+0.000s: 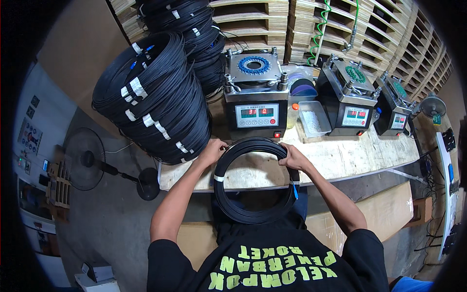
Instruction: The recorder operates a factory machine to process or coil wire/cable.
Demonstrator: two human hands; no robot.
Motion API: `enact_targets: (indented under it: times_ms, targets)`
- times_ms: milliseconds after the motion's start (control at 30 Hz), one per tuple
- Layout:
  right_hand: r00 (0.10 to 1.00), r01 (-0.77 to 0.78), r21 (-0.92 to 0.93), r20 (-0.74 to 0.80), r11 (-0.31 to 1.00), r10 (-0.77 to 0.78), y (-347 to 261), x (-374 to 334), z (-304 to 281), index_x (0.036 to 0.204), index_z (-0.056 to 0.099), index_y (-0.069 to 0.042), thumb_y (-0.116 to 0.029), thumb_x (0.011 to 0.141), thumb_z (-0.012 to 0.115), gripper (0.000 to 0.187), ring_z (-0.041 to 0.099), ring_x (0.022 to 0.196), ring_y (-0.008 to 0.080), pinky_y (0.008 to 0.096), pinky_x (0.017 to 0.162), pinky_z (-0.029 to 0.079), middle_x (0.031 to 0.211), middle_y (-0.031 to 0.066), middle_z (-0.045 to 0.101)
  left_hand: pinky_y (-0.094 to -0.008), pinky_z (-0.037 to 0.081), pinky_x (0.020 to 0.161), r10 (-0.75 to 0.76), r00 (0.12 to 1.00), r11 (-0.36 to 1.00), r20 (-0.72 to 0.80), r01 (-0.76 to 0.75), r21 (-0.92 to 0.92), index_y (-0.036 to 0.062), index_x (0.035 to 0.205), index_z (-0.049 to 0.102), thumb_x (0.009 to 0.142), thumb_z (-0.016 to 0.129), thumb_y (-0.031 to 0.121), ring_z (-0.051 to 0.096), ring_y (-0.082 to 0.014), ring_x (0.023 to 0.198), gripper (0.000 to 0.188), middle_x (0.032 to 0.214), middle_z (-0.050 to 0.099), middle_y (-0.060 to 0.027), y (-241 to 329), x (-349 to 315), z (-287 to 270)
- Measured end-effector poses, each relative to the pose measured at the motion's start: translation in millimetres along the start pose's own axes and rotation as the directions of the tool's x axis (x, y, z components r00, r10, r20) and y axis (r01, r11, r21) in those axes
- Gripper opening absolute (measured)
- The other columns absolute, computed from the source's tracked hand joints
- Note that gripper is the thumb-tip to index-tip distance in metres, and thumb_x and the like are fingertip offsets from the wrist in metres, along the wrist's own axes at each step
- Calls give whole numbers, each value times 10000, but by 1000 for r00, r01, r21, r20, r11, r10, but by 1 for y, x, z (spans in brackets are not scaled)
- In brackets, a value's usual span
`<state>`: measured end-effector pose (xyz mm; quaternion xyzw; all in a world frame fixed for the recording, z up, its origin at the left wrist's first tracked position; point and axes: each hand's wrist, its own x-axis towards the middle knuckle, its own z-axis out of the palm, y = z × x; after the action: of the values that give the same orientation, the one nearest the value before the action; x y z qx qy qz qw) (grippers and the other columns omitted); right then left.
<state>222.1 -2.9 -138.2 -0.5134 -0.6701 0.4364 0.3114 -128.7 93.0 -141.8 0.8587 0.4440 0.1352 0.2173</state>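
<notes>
A coil of black cable [225, 198] leans over the table's front edge, its lower part over my lap. White tape [219, 178] binds it on the left, and a blue connector [295, 191] sticks out at its right side. My right hand [295, 158] is closed round the upper right of the ring, thumb on the inside. At the upper left, my left hand [212, 151] grips the coil's outer edge with bent fingers; its fingertips are partly hidden.
On the left of the wooden table [340, 158] stands a tall stack of black cable coils [160, 107]. Three black machines with displays, the nearest a machine [256, 115] behind the coil, line the back. A plastic tub [312, 119] and bottle [293, 116] stand between them. A fan [87, 159] stands left.
</notes>
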Motion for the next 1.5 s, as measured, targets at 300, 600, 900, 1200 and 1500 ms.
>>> enact_targets:
  times_ms: [300, 600, 900, 1200, 1500]
  targets:
    - [989, -147, 32, 37, 989, 146, -20, -6, -4, 1048, 566, 53, -44, 632, 676, 441, 519, 751, 142, 284, 721, 465, 791, 37, 552, -300, 556, 638, -310, 768, 451, 561, 638, -624, -16, 1046, 680, 1010, 457, 494, 710, -217, 738, 558, 734, 676, -88, 27, -10, -8]
    - [991, -134, -65, -2, 989, 134, -9, -7, -1, 1044, 560, 45, -46, 633, 697, 443, 542, 729, 170, 317, 716, 483, 768, 86, 577, -285, 536, 589, -188, 843, 396, 504, 534, -747, 53, 1234, 516, 865, 710, 512, 613, -145, 624, 620, 770, 616, -63, 53, -31, 2]
    - [988, -117, -523, 26, 844, 153, 4, -7, -3, 1070, 574, 1, -195, 633, 807, 532, 643, 912, 370, 428, 818, 529, 951, 225, 639, -345, 495, 557, -128, 951, 870, 282, 244, -428, 136, 1524, 214, 665, 725, 44, 613, -219, 684, 1004, 859, 628, -138, 26, -31, 31]
    - [974, -169, -666, -2, 726, 225, 7, -9, 8, 1237, 450, -34, -248, 639, 835, 743, 603, 1015, 435, 502, 841, 533, 1092, 249, 589, -449, 481, 961, -253, 859, 965, 445, 196, 172, 19, 1490, 227, 667, 786, 230, 579, -413, 1148, 1017, 1208, 582, -313, 59, -19, 2]
    - [958, -175, -692, 43, 700, 282, -15, -11, 5, 1431, 293, -54, -167, 651, 811, 943, 561, 1031, 523, 522, 857, 534, 1193, 309, 499, -504, 499, 931, -329, 852, 923, 407, 199, 329, 45, 1461, 286, 728, 754, 261, 593, -472, 1081, 896, 1253, 506, -291, 80, -24, -12]
